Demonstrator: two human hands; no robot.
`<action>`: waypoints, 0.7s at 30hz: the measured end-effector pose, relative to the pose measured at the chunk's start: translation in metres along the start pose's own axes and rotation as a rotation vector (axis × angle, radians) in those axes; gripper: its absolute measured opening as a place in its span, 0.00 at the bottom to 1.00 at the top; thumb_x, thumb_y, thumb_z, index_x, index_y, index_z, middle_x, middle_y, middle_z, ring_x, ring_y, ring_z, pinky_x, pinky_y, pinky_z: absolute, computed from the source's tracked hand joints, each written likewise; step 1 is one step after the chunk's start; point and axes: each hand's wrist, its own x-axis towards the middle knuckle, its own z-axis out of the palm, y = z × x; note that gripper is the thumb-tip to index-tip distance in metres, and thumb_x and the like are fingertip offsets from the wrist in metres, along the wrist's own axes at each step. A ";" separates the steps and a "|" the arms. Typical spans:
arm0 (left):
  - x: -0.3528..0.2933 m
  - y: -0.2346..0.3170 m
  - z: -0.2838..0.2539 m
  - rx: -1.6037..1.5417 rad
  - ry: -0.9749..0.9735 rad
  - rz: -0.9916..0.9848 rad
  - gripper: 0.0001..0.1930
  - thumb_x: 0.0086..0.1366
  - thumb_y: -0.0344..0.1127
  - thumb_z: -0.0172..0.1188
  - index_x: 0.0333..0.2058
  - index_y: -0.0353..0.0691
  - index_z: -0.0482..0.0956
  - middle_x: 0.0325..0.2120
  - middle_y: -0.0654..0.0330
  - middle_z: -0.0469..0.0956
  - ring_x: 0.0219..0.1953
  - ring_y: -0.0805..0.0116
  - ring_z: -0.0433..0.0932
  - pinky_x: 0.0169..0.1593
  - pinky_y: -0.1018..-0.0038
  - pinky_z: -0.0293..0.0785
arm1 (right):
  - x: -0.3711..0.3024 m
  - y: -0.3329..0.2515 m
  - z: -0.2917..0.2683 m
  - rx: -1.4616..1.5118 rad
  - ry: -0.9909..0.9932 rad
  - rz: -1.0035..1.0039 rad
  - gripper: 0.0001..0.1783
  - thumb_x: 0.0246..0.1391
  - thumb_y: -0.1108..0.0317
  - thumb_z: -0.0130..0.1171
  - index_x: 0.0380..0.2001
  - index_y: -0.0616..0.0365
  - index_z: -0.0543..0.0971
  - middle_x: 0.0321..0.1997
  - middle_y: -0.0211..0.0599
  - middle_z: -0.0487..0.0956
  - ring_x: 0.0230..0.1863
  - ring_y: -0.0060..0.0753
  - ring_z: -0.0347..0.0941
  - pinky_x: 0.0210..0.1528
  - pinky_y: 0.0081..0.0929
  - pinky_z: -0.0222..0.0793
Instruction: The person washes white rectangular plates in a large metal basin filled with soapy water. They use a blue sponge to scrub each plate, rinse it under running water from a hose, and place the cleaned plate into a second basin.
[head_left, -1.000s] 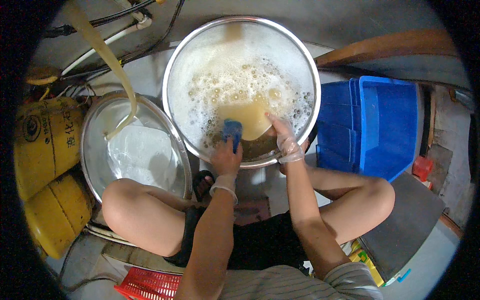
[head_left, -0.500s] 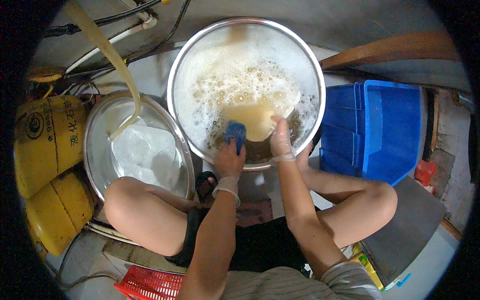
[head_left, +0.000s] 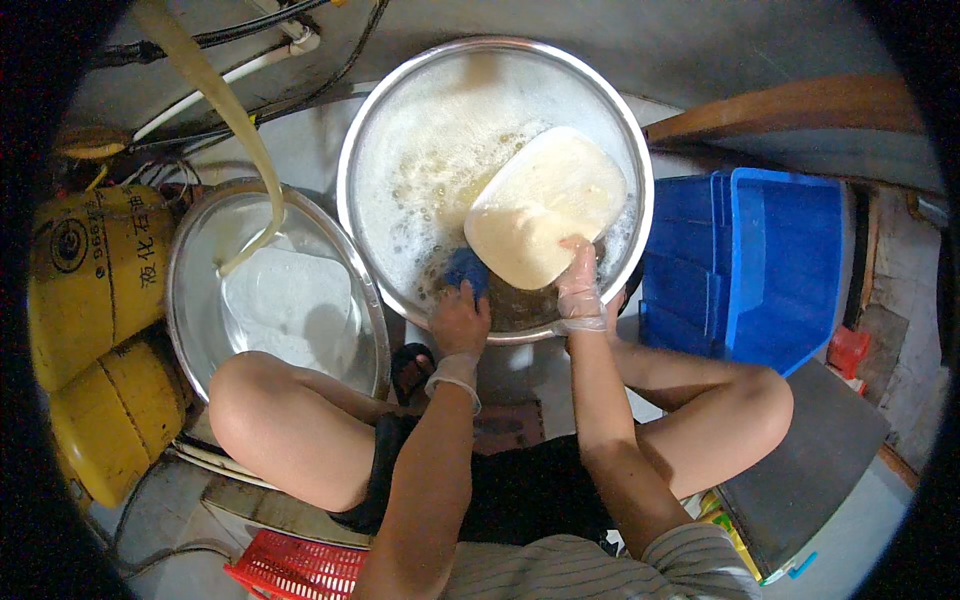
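A wide metal basin (head_left: pixel 348 235) of foamy, brownish water stands in front of me. Over the water's right half lies a pale cream, rounded rectangular lid or shallow tray (head_left: pixel 550 190), tilted, suds on its face. My right hand (head_left: pixel 580 282), in a clear plastic glove, grips its near right edge, thumb on top. In my left hand (head_left: pixel 460 318), also gloved, is a blue scrubbing cloth (head_left: pixel 466 270), held by the basin's near side, just left of the lid. The fingers under the cloth are partly hidden.
On the left, a second metal basin (head_left: pixel 180 270) holds water and a whitish translucent piece (head_left: pixel 290 295); a yellowish hose (head_left: pixel 240 125) runs into it. Yellow gas cylinders (head_left: pixel 100 290) stand beyond. Blue plastic crates (head_left: pixel 785 265) sit right, a red basket (head_left: pixel 300 565) near my left side.
The lid has come up out of the foam and swung to the right, now mostly exposed. My right hand moved slightly right with it. The blue cloth is slightly lower.
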 end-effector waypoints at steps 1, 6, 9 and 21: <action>0.000 0.000 0.001 0.028 0.076 0.058 0.19 0.51 0.44 0.53 0.38 0.38 0.72 0.30 0.51 0.72 0.33 0.54 0.72 0.37 0.60 0.67 | 0.011 0.000 -0.008 0.003 -0.026 0.011 0.18 0.28 0.68 0.51 0.30 0.63 0.71 0.30 0.39 0.72 0.33 0.39 0.68 0.39 0.32 0.66; -0.003 -0.011 0.009 -0.011 0.119 0.095 0.18 0.51 0.43 0.54 0.38 0.38 0.71 0.28 0.53 0.71 0.31 0.55 0.72 0.32 0.61 0.69 | -0.001 -0.002 0.025 -0.069 -0.033 0.021 0.20 0.26 0.69 0.51 0.30 0.65 0.71 0.30 0.39 0.72 0.32 0.39 0.69 0.38 0.30 0.66; -0.002 -0.006 0.005 0.018 0.108 0.077 0.18 0.51 0.43 0.53 0.38 0.39 0.71 0.30 0.52 0.71 0.32 0.55 0.72 0.33 0.61 0.69 | -0.003 -0.002 0.039 -0.114 -0.032 -0.007 0.23 0.25 0.69 0.51 0.33 0.65 0.70 0.30 0.38 0.72 0.32 0.38 0.68 0.37 0.30 0.66; -0.005 0.000 0.009 0.054 0.014 0.053 0.21 0.54 0.47 0.51 0.43 0.41 0.70 0.35 0.51 0.71 0.36 0.54 0.72 0.35 0.60 0.70 | 0.021 0.014 0.033 -0.508 -0.259 -0.331 0.15 0.37 0.77 0.48 0.34 0.57 0.68 0.36 0.40 0.68 0.40 0.36 0.63 0.44 0.27 0.60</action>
